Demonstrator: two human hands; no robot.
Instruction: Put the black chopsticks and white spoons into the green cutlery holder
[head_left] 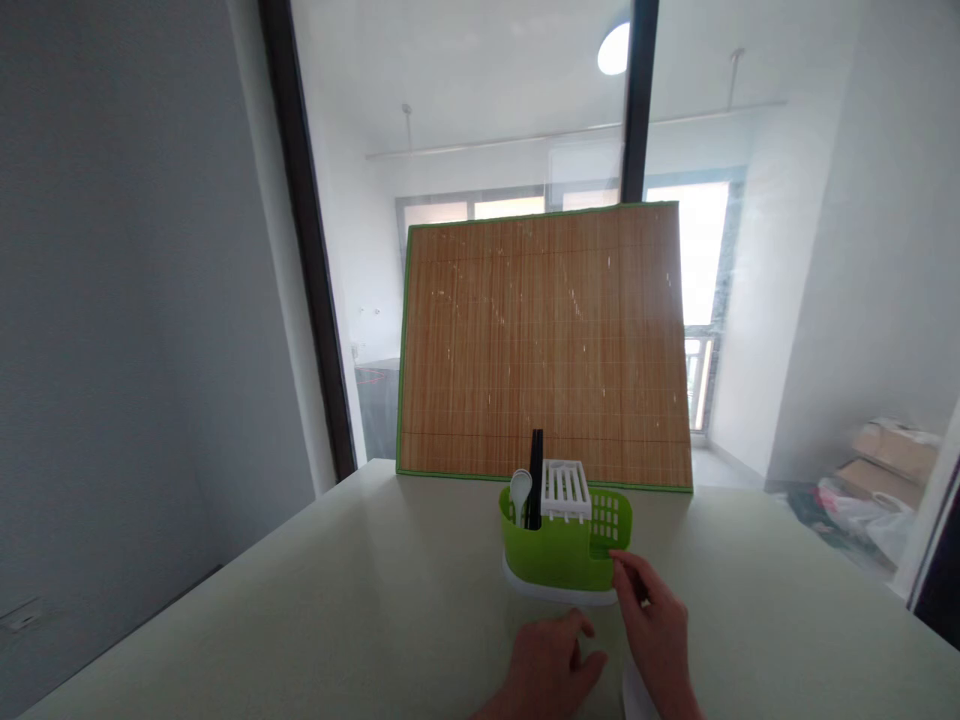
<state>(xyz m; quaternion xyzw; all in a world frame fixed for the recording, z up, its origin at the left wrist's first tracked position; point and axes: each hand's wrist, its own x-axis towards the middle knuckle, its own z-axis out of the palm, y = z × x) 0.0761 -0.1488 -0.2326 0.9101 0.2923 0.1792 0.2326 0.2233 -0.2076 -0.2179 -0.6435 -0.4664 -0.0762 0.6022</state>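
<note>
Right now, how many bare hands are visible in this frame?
2. The left hand is over the pale table, on the near side of the green utensil caddy; the right hand is at the caddy's front-right edge. No other hand shows.

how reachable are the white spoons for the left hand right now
Probably yes: the left hand is just in front of the green utensil caddy, and the white spoons rise above its front rim, with the black chopsticks beside them.

Caddy (559, 560) on table (375, 620) — spoons (520, 488), seemingly, left of chopsticks (535, 480) inside — mat (540, 330) behind.
</note>
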